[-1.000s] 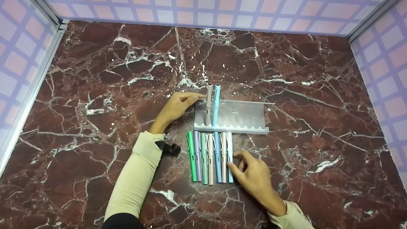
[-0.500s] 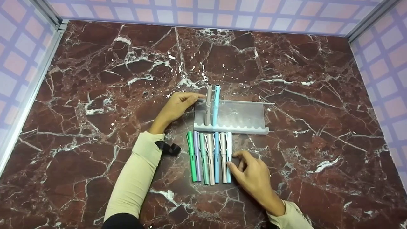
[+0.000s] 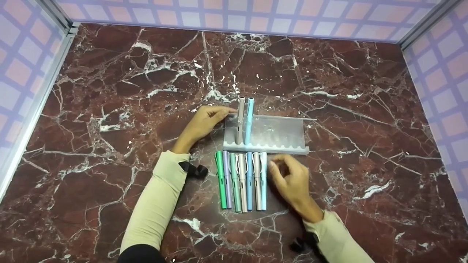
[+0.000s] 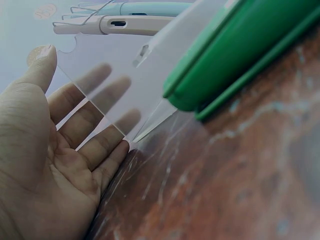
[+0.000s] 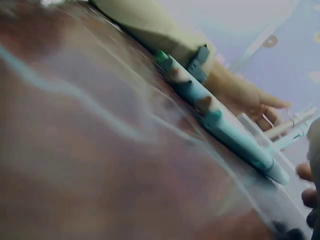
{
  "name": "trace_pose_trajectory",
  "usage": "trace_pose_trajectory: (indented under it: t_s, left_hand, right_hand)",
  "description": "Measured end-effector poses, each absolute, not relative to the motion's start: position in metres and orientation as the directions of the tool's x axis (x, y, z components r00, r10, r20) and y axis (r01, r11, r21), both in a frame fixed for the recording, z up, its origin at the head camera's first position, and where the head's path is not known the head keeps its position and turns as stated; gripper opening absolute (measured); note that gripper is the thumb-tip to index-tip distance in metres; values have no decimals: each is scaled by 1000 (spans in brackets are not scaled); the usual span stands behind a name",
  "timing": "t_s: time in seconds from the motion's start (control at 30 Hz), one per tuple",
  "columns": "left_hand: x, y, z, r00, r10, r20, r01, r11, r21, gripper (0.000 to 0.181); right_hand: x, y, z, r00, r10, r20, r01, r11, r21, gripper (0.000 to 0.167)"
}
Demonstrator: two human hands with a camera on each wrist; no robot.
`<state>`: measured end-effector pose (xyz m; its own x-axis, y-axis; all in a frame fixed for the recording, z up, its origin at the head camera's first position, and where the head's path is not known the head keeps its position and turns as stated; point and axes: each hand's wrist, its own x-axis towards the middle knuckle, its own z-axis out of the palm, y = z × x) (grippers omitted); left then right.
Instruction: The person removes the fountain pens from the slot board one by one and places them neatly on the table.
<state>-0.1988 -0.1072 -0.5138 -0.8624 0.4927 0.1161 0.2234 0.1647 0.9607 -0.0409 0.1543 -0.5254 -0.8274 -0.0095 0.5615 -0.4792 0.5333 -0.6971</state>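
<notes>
A clear plastic pen stand point(image 3: 279, 131) sits mid-table, with a brownish-grey pen point(image 3: 240, 120) and a light blue pen point(image 3: 249, 120) leaning in its left slots. My left hand point(image 3: 204, 120) is at the stand's left end. In the left wrist view its extended fingers show through the clear panel point(image 4: 117, 60), and the thumb lies by the edge. Before the stand lies a row of capped pens, from a green pen point(image 3: 220, 180) to a pale blue pen point(image 3: 263, 182). My right hand point(image 3: 291, 180) is just right of that pale blue pen, fingers loosely bent, holding nothing.
A red-brown marbled table point(image 3: 128, 109) carries everything. Checked panels point(image 3: 256, 14) enclose its back and sides. The big green pen end point(image 4: 245, 55) fills the upper right of the left wrist view. A black strap point(image 3: 193, 169) sits on my left sleeve.
My right hand has drawn off the pale blue pen and moved away from me, towards the stand. The rightmost pens had shifted slightly left under it. My left hand stays put.
</notes>
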Motion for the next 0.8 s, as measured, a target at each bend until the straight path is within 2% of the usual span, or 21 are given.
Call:
trace_pose_trajectory:
  t_s: [0.17, 0.37, 0.47, 0.57, 0.8]
  left_hand:
    - [-198, -108, -516, -862, 491, 127, 233, 161, 959, 63]
    - [-198, -108, -514, -861, 491, 130, 238, 164, 957, 78]
    - [-198, -108, -513, -862, 491, 126, 236, 168, 957, 80]
    - [-198, -109, -513, -862, 491, 127, 237, 169, 957, 77]
    - [-198, -107, -512, -859, 495, 128, 230, 151, 961, 66]
  right_hand:
    - [-67, 149, -524, -751, 15, 660, -542, 557, -630, 4]
    - [-92, 144, -521, -731, -29, 682, -574, 567, -591, 5]
    - [-100, 143, -519, -759, -45, 649, -556, 564, -611, 7]
    - [-107, 142, -514, -814, -67, 576, -512, 551, -659, 10]
    - [-119, 135, -499, -953, -127, 276, -302, 468, -830, 26]
